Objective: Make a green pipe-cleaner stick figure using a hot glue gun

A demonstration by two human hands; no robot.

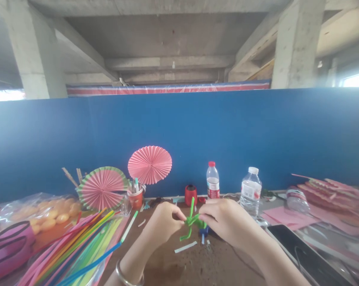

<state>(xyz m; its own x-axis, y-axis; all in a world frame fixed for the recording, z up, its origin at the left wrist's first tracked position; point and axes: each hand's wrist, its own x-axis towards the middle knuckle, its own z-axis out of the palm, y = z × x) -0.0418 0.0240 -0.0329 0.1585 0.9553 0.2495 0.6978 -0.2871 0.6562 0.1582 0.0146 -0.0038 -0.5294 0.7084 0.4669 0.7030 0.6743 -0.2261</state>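
Over the middle of the brown table, a figure of bent green pipe cleaners [192, 219] is held between both hands. One green strand sticks straight up and another bends down toward the table. My left hand [166, 220], with a bracelet on its wrist, pinches the figure's left side between thumb and fingers. From the right, my right hand [222, 217] has its fingers closed on the green strands at that side. A small blue object [204, 230] shows partly behind the right fingers; its kind is unclear. White paper strips [186, 247] lie just below the figure.
Many coloured pipe cleaners [75, 250] lie at left beside a bag of orange balls [53, 212]. Pink paper fans [150, 165] and a pen cup [135, 198] stand behind. Water bottles [251, 192] stand at the back; a phone [304, 254] lies at right. A blue partition [179, 131] closes the back.
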